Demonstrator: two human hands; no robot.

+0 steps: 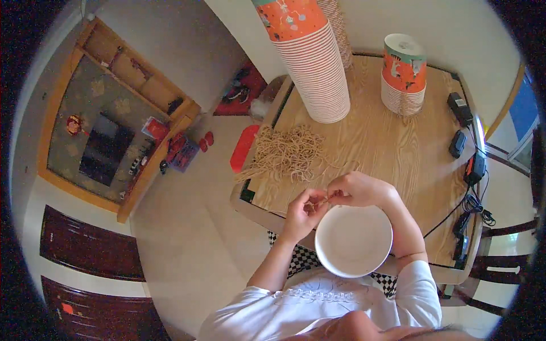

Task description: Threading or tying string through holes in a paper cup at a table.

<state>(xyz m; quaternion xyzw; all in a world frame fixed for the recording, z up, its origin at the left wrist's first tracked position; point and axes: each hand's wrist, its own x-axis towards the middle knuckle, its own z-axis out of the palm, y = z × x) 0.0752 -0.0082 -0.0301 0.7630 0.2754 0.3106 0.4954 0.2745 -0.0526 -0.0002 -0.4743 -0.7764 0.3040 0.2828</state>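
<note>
A white paper bucket [354, 241] sits at the table's near edge against my body, its open mouth facing up. Just past its far rim, the fingertips of my left hand [304, 213] and my right hand [358, 190] meet in a pinch. Between them is a short bit of thin tan cord, partly hidden by the fingers. Beyond my left hand lies a tangled heap of tan cords [290, 152], with straight ends hanging at the table's left edge.
A tall leaning stack of nested paper buckets [315, 71] with orange printed sides stands at the back. To its right is a shorter stack [404, 74]. Black power adapters [459, 109] and a coiled cable [472, 203] line the right edge of the wooden table [392, 142].
</note>
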